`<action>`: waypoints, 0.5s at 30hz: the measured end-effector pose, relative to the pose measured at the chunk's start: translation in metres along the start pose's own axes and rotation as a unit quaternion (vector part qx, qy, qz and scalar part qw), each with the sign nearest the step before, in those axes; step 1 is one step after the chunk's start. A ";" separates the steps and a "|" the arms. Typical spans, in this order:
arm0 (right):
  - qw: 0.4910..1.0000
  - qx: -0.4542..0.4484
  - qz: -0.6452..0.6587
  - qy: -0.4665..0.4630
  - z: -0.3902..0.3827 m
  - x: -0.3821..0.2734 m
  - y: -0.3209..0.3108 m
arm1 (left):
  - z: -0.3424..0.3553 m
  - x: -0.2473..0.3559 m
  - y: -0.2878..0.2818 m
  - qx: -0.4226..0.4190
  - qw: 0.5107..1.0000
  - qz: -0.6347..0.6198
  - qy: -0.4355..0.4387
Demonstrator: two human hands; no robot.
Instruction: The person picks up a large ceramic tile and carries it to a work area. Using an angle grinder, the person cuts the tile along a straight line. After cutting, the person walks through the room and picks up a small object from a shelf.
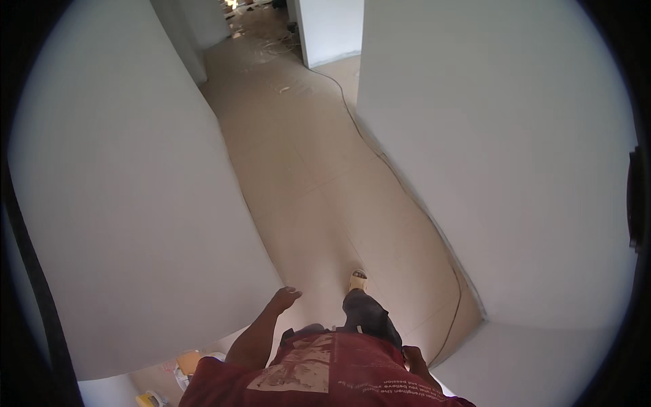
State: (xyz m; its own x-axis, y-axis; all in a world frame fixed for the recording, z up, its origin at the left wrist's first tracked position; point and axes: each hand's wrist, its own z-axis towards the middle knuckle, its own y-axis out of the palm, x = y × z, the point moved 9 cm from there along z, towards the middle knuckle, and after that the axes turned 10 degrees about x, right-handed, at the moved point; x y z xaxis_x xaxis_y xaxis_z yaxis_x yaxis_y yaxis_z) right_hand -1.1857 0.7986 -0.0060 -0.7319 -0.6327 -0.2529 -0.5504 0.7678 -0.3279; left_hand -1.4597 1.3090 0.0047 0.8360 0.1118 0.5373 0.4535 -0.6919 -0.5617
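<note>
My left hand (287, 296) swings beside my body in the lower middle, its fingers loosely bent and apart, with nothing visible in them. My right hand (413, 357) is low beside my hip, partly behind my red printed shirt, and its fingers are hidden. A foot in a pale sandal (358, 279) and dark trousers (363, 315) shows on the beige tiled floor (312, 203) of the passage.
Pale walls (122, 169) (495, 149) flank the passage. A cable (400, 181) runs along the right wall's base toward a far doorway with a white column (329, 27) and scattered debris (258, 27). Small yellow and white objects (149, 398) lie at lower left.
</note>
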 end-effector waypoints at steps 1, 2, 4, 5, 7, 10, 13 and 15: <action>0.998 -0.030 -0.036 -0.050 0.032 -0.019 -0.004 | 0.004 0.020 0.006 -0.029 0.999 -0.032 -0.029; 0.991 -0.060 -0.072 -0.098 0.069 -0.035 -0.006 | 0.007 0.040 0.012 -0.059 0.995 -0.063 -0.057; 0.970 -0.096 -0.200 -0.099 0.049 -0.133 0.048 | 0.021 0.036 -0.015 -0.029 0.996 -0.056 -0.062; 0.971 -0.087 -0.203 -0.092 0.055 -0.193 0.062 | 0.037 0.028 -0.018 -0.008 0.997 -0.055 -0.053; 0.974 -0.069 -0.206 -0.063 0.079 -0.274 0.090 | 0.063 0.006 -0.022 0.013 0.992 -0.080 -0.093; 0.975 -0.003 -0.166 -0.148 0.058 -0.441 0.126 | 0.058 0.053 -0.036 -0.021 0.950 -0.229 -0.212; 0.970 -0.030 -0.100 -0.218 0.081 -0.550 0.176 | 0.090 -0.003 -0.011 -0.020 0.899 -0.319 -0.299; 0.969 -0.040 -0.062 -0.237 0.096 -0.591 0.222 | 0.117 -0.031 -0.004 -0.027 0.920 -0.267 -0.285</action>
State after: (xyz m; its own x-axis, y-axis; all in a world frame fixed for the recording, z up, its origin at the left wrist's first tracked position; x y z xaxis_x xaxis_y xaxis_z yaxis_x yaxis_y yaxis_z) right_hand -0.8369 1.3337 -0.0169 -0.4015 -0.6819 -0.6114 -0.6663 0.6755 -0.3158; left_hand -1.4517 1.3917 -0.0830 0.5326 0.7909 0.3013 0.8429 -0.4636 -0.2729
